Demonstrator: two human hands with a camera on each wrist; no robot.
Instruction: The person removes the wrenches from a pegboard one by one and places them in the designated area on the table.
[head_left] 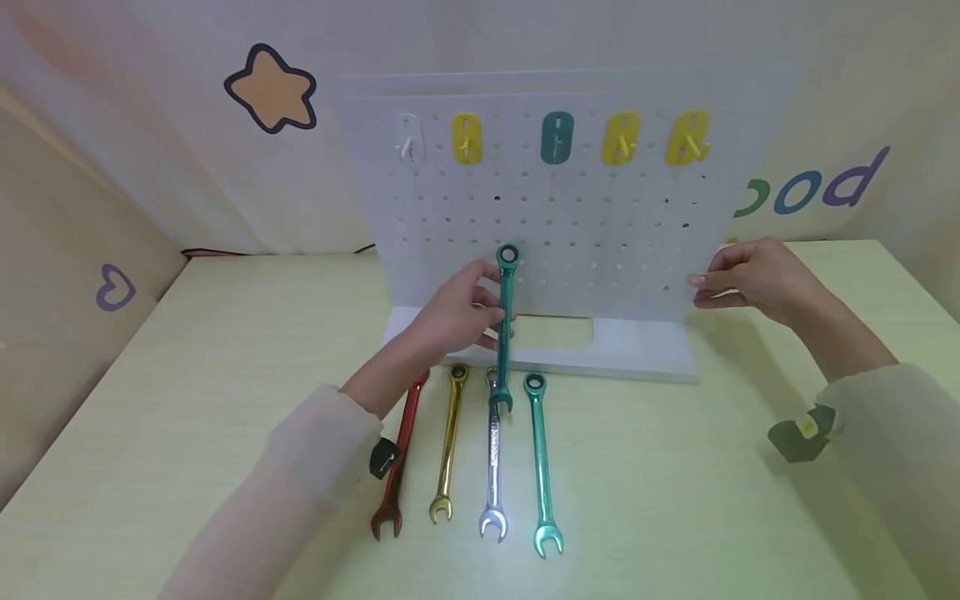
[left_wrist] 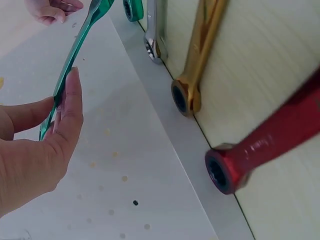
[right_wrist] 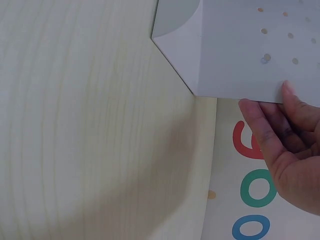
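Observation:
My left hand [head_left: 456, 310] pinches a dark green combination wrench [head_left: 506, 333] between thumb and fingers. It stands nearly upright before the white pegboard [head_left: 540, 279], ring end up and open end down. At the board's right edge, my right hand [head_left: 768, 279] grips that edge, thumb on the front face, as the right wrist view also shows. Below lie a red wrench [head_left: 405, 433], a gold wrench [head_left: 449, 442], a silver wrench [head_left: 493, 467] and a lighter green wrench [head_left: 542, 458], open ends towards me. The held wrench overlaps the silver one's top; my left arm partly covers the red one.
Along the board's top sit a white hook [head_left: 408, 140], a yellow hook [head_left: 467, 140], a green hook [head_left: 557, 138] and two more yellow ones. The board's white base [head_left: 637, 346] stands on the pale wooden table [head_left: 637, 483]. A printed curtain [head_left: 187, 183] hangs behind.

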